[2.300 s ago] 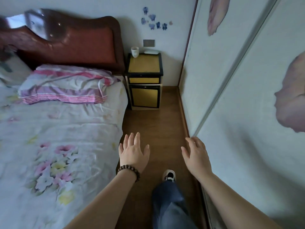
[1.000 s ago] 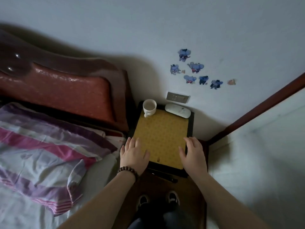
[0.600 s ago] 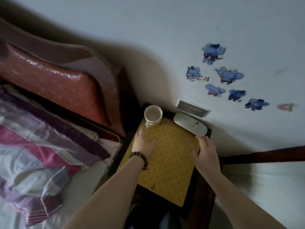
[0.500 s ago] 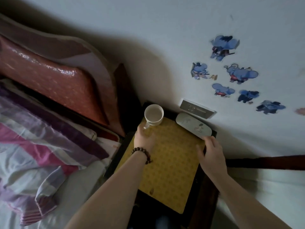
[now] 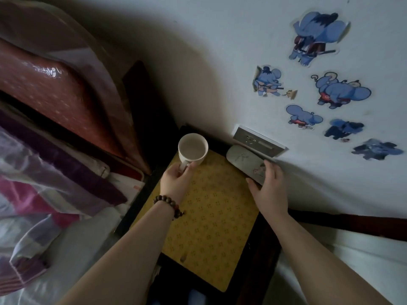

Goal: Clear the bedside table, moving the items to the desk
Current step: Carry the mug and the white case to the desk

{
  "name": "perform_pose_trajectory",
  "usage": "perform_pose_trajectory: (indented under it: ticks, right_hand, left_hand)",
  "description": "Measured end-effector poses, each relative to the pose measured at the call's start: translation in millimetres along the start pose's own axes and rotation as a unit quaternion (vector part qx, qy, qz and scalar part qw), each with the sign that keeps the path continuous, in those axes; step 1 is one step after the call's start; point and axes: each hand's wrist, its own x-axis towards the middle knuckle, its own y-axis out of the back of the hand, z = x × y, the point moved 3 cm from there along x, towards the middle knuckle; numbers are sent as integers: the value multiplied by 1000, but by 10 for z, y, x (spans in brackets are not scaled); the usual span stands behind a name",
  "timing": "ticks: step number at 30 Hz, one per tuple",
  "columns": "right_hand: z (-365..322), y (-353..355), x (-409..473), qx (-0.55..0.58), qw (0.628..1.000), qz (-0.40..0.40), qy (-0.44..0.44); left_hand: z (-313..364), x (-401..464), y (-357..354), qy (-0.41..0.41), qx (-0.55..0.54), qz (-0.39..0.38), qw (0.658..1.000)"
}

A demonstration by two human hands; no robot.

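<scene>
The bedside table (image 5: 204,219) has a yellow patterned top in a dark frame. A white mug (image 5: 193,148) stands upright at its far left corner. My left hand (image 5: 176,181), with a bead bracelet at the wrist, has its fingers closed around the mug's handle. A pale oval case (image 5: 242,160) lies along the far right edge against the wall. My right hand (image 5: 268,188) wraps over the case's near end, thumb on one side and fingers on the other.
A red padded headboard (image 5: 55,84) and the bed with a striped pillow (image 5: 44,183) lie to the left. A wall socket (image 5: 259,140) sits just behind the case. Blue elephant stickers (image 5: 334,91) dot the wall. A dark wooden skirting (image 5: 352,225) runs on the right.
I walked up to the bedside table and leaned over it. Both hands moved from the table's near edge to its far edge; the left closed on the mug handle, the right on the case.
</scene>
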Motion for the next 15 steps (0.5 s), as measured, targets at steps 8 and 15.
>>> perform_pose_trajectory:
  ticks: [8,15]
  right_hand:
    - [-88,-89,144,-94,995,8,-36]
    - [-472,48,-110,-73,997,-27,26]
  left_hand:
    - [-201,-338,253,10,-6,10,1000]
    - [-333,-657,749,9,-32,57,998]
